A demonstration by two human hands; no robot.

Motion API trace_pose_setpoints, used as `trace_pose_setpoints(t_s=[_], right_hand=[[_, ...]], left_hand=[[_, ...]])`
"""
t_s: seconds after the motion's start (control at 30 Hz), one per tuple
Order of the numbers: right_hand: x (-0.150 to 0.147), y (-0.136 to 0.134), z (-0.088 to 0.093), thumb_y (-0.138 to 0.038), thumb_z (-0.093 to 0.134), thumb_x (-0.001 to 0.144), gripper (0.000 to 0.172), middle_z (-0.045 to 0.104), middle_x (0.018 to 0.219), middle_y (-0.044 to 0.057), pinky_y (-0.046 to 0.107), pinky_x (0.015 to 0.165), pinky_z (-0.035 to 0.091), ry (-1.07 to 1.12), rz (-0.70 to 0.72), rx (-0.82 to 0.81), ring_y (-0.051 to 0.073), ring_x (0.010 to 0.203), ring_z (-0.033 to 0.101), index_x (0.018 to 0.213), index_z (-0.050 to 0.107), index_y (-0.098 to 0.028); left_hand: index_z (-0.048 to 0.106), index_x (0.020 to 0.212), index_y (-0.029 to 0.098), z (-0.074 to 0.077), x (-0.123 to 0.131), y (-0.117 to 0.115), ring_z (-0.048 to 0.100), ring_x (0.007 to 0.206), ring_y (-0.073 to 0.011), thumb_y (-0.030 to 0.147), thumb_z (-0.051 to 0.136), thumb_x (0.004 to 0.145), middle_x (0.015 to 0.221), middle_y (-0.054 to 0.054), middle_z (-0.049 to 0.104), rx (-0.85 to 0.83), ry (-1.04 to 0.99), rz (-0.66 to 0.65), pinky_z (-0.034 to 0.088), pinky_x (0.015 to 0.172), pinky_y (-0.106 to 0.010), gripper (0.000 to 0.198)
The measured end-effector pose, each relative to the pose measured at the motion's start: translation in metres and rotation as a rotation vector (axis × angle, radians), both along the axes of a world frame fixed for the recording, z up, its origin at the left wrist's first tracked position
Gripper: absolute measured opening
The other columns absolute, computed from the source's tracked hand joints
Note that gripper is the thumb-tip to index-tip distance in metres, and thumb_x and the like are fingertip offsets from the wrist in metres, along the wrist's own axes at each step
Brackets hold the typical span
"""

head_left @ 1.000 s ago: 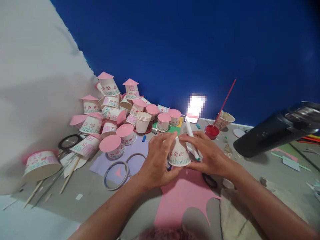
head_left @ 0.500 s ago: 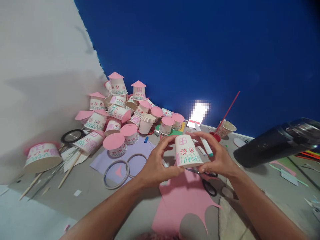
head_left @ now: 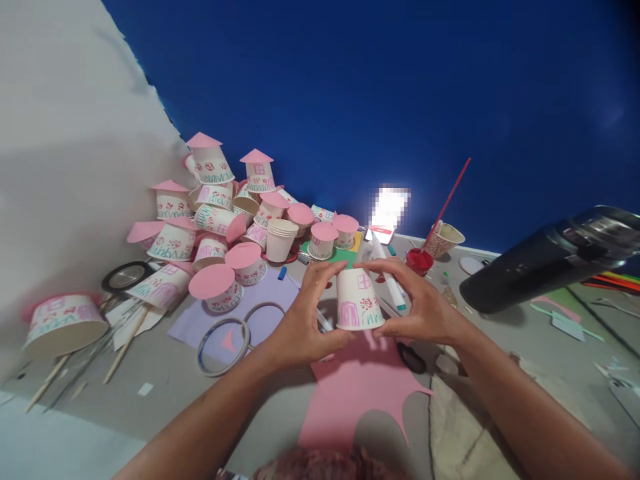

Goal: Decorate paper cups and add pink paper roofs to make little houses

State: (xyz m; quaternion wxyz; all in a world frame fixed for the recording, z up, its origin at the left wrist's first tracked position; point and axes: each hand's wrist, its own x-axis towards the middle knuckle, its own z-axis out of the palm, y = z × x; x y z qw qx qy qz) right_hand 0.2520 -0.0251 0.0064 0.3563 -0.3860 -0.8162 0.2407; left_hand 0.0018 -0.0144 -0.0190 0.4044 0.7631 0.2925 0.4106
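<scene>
Both my hands hold an upturned white paper cup (head_left: 358, 300) just above the floor. It bears a pink door, a pink window, red flowers and green grass. My left hand (head_left: 305, 320) grips its left side with thumb below and fingers on top. My right hand (head_left: 425, 310) grips its right side and also holds a white marker with a teal tip (head_left: 387, 280) between its fingers. Under the cup lies a pink paper sheet (head_left: 360, 393) with round pieces cut out.
A heap of decorated cups with pink roofs (head_left: 220, 213) lies at the back left, beside a stack of plain cups (head_left: 280, 239). Two rings (head_left: 235, 333) rest on lilac paper. Scissors (head_left: 413, 357), a red paint pot (head_left: 419, 260), a cup holding a red stick (head_left: 447, 240) and a black bottle (head_left: 550, 267) are on the right.
The cup was lifted off the floor and turned between my fingers, so the pink door now faces me. Both hands stayed on it.
</scene>
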Motion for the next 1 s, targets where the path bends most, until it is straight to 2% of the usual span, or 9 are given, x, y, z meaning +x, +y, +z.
trace_pose_setpoints(t_s=[0.13,0.23,0.37,0.47,0.53,0.63,0.8,0.9,1.0], right_hand=[[0.004,0.002,0.000,-0.051,0.094,0.070,0.093,0.061,0.149,0.015,0.056,0.111,0.052,0.015,-0.001,-0.029,0.036,0.135,0.060,0.150,0.052,-0.029],[0.007,0.000,0.004,-0.045,0.089,0.079,0.076,0.066,0.146,0.011,0.054,0.106,0.055,0.070,-0.094,0.005,0.034,0.132,0.064,0.146,0.056,-0.030],[0.011,-0.006,0.010,-0.031,0.072,0.096,0.036,0.079,0.122,0.008,0.043,0.087,0.062,0.290,-0.344,0.119,0.026,0.108,0.075,0.132,0.066,-0.028],[0.013,-0.009,0.014,-0.031,0.063,0.103,0.021,0.082,0.089,0.005,0.034,0.065,0.058,0.372,-0.352,0.134,0.020,0.076,0.074,0.122,0.072,-0.025],[0.013,-0.011,0.017,-0.033,0.060,0.106,0.024,0.078,0.077,0.002,0.031,0.057,0.052,0.391,-0.276,0.125,0.017,0.065,0.068,0.123,0.074,-0.025],[0.012,-0.011,0.027,-0.038,0.060,0.106,0.030,0.077,0.084,0.003,0.031,0.056,0.051,0.412,-0.223,0.135,0.015,0.062,0.065,0.131,0.073,-0.028],[0.019,-0.007,0.041,-0.044,0.067,0.101,0.026,0.069,0.076,0.000,0.028,0.053,0.048,0.319,-0.384,0.076,0.011,0.056,0.055,0.117,0.079,-0.027],[0.027,-0.012,0.030,-0.047,0.071,0.097,0.027,0.070,0.076,0.000,0.026,0.050,0.045,0.361,-0.454,-0.034,0.011,0.056,0.054,0.110,0.080,-0.025],[0.033,-0.023,0.006,-0.049,0.071,0.097,0.029,0.068,0.070,0.001,0.025,0.047,0.042,0.515,-0.523,-0.132,0.011,0.052,0.052,0.103,0.079,-0.022]], left_hand=[[0.047,0.148,0.034,-0.002,0.001,0.003,0.047,0.141,-0.0348,0.008,0.077,0.071,0.147,-0.010,0.048,0.006,0.007,0.001,0.047,0.113,-0.050,0.087],[0.048,0.146,0.031,-0.006,0.003,0.005,0.049,0.139,-0.0346,0.013,0.078,0.075,0.143,-0.011,0.049,0.124,0.077,0.132,0.045,0.115,-0.052,0.079],[0.049,0.148,0.029,-0.017,0.005,0.008,0.051,0.133,-0.0364,0.019,0.078,0.079,0.139,-0.014,0.047,0.243,0.208,0.233,0.044,0.114,-0.058,0.075],[0.048,0.148,0.030,-0.022,0.004,0.010,0.050,0.132,-0.0374,0.023,0.082,0.078,0.137,-0.013,0.046,0.241,0.234,0.237,0.044,0.113,-0.060,0.079],[0.045,0.150,0.031,-0.023,0.003,0.012,0.050,0.133,-0.0375,0.027,0.085,0.077,0.138,-0.013,0.047,0.219,0.212,0.220,0.044,0.113,-0.060,0.084],[0.039,0.151,0.031,-0.024,0.002,0.015,0.051,0.134,-0.0360,0.027,0.086,0.077,0.140,-0.013,0.049,0.201,0.170,0.217,0.045,0.113,-0.057,0.088],[0.045,0.140,0.029,-0.024,0.001,0.018,0.053,0.133,-0.0317,0.015,0.080,0.076,0.138,-0.011,0.051,0.237,0.152,0.240,0.047,0.112,-0.051,0.074],[0.048,0.139,0.029,-0.020,0.001,0.016,0.051,0.136,-0.0308,0.011,0.074,0.078,0.138,-0.011,0.049,0.255,0.127,0.227,0.046,0.116,-0.050,0.069],[0.051,0.139,0.029,-0.017,0.001,0.014,0.050,0.141,-0.0317,0.010,0.073,0.077,0.142,-0.011,0.050,0.180,0.104,0.190,0.045,0.118,-0.051,0.068]])
